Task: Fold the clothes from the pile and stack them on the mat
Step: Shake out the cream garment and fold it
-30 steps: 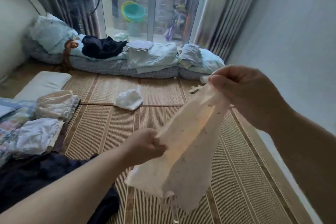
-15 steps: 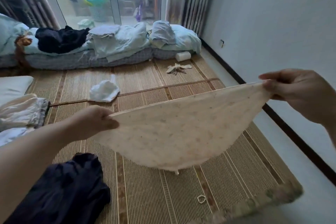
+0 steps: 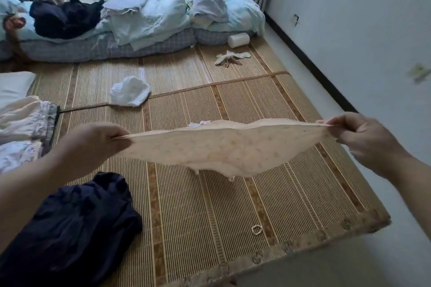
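A cream garment with small dark specks (image 3: 224,147) hangs stretched nearly flat above the woven mat (image 3: 268,205). My left hand (image 3: 93,144) pinches its left end and my right hand (image 3: 359,140) pinches its right end. A dark navy pile of clothes (image 3: 74,228) lies on the mat at the lower left, partly under my left forearm. Folded light clothes (image 3: 23,128) are stacked at the left edge of the view.
A crumpled white cloth (image 3: 129,94) lies mid-mat. Behind it a low mattress (image 3: 70,50) carries pale blue bedding and black clothes. A white roll (image 3: 238,39), pale scraps (image 3: 229,58) and a small ring (image 3: 256,229) lie on the mat. The wall runs along the right.
The garment went from hanging bunched between my hands to being pulled out wide and flat. My hands moved apart and lower, and the view tilted down toward the mat.
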Motion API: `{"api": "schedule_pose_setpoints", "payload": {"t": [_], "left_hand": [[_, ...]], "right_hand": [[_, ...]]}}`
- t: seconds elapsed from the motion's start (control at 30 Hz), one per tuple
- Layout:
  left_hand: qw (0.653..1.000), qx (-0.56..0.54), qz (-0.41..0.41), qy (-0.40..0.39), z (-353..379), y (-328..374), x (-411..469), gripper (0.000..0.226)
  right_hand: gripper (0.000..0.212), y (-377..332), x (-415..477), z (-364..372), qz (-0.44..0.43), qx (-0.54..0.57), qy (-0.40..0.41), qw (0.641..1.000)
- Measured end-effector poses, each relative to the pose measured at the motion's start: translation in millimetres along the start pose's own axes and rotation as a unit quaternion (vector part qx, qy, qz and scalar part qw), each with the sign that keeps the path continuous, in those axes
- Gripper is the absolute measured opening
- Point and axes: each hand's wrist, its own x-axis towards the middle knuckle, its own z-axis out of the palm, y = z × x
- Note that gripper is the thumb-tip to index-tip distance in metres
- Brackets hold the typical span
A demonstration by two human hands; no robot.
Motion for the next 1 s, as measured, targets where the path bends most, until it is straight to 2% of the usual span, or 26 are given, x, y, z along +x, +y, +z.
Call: {"api": "schedule_pose_setpoints", "payload": {"t": [0.07,0.13,0.2,0.23,0.37,0.47,0.6,0.7,0.8,1.0], "left_hand": [[0.999,0.036,0.003,-0.026,15,-10,-19,0.031],[0.996,0.051,-0.017,-0.073,34,-24,-36,0.031],[0.989,0.07,-0.032,-0.123,57,-40,-50,0.033],[0.985,0.084,-0.034,-0.15,71,-48,-56,0.033],[0.967,0.11,-0.048,-0.225,130,-86,-71,0.025],[0.957,0.126,-0.071,-0.253,171,-109,-78,0.011],[0.931,0.157,-0.093,-0.315,213,-130,-89,0.025],[0.916,0.161,-0.107,-0.352,226,-139,-92,0.027],[0.919,0.14,-0.144,-0.34,231,-145,-81,0.02],[0.95,0.104,-0.192,-0.225,238,-155,-11,0.013]], "right_hand": [[0.017,16,-12,8,0.018,-0.01,-0.052,0.998],[0.021,32,-25,22,0.043,-0.02,-0.083,0.995],[0.017,53,-36,39,0.074,-0.027,-0.115,0.99],[0.023,68,-40,48,0.091,-0.037,-0.133,0.986],[0.03,127,-59,88,0.156,-0.097,-0.194,0.964],[0.029,171,-73,116,0.177,-0.161,-0.218,0.946],[0.028,208,-91,145,0.228,-0.184,-0.236,0.927],[0.026,216,-92,157,0.241,-0.199,-0.246,0.917],[0.025,220,-75,166,0.235,-0.21,-0.225,0.922],[0.018,224,1,189,0.219,-0.189,-0.109,0.951]]}}
